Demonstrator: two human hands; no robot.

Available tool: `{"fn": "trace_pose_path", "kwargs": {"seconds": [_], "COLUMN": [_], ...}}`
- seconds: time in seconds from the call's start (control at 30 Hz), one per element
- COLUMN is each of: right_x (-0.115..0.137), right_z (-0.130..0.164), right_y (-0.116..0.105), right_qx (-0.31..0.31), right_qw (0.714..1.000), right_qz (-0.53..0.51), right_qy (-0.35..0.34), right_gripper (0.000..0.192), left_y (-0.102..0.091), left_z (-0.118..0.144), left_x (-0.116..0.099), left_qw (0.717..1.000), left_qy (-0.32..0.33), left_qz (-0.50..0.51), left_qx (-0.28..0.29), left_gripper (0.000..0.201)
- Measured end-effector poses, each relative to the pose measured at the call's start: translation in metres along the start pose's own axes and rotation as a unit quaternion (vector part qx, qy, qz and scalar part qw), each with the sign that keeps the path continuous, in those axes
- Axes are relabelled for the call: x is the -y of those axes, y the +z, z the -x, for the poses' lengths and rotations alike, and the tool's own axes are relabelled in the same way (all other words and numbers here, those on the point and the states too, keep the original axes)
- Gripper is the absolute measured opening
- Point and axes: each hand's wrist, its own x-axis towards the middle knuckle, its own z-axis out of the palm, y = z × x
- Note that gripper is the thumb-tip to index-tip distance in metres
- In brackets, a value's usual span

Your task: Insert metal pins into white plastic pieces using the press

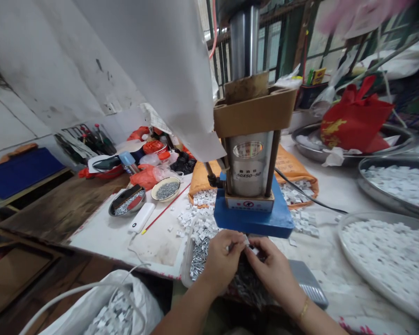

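My left hand (223,258) is closed, thumb and forefinger pinching a small white plastic piece (246,240). Right beside it, my right hand (270,263) is closed too, with another small white plastic piece (254,250) at its fingertips. The fingertips of both hands nearly meet in front of the blue base (253,223) of a press. Under my left hand stands a clear plastic tub (186,265), holding metal pins (199,258) and white pieces (204,228). Exactly how the pieces sit between the fingers is partly hidden.
The press cylinder (250,172) rises ahead. Orange sacks (204,174) spill white pieces behind it. At right are a round tray (342,232) and metal basins (361,174) with white pieces. Left lie pin bowls (165,188), a power bank (142,217) and a red stick (165,208).
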Motion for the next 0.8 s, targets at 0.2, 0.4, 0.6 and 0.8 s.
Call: {"fn": "trace_pose_path", "kwargs": {"seconds": [0.2,0.4,0.6,0.8], "right_x": [-0.001,-0.002,-0.011,-0.049], "right_z": [-0.002,-0.003,0.008,0.034], "right_y": [0.001,0.003,-0.030,-0.082], "right_qx": [-0.005,0.008,0.044,0.050], "right_qw": [1.000,1.000,0.994,0.943], "right_qz": [-0.021,0.005,0.074,0.300], "right_qy": [0.015,-0.007,-0.070,-0.139], "right_gripper": [0.022,0.022,0.024,0.025], "left_y": [0.003,0.005,0.007,0.009], "left_z": [-0.001,0.001,0.002,0.001], "left_x": [0.002,0.006,0.007,0.007], "left_qw": [1.000,0.992,0.963,0.953], "left_qy": [0.011,0.119,0.233,0.258], "left_qz": [-0.007,-0.042,-0.132,-0.157], "left_qx": [-0.006,-0.004,0.030,0.041], "left_gripper": [0.012,0.015,0.021,0.018]}}
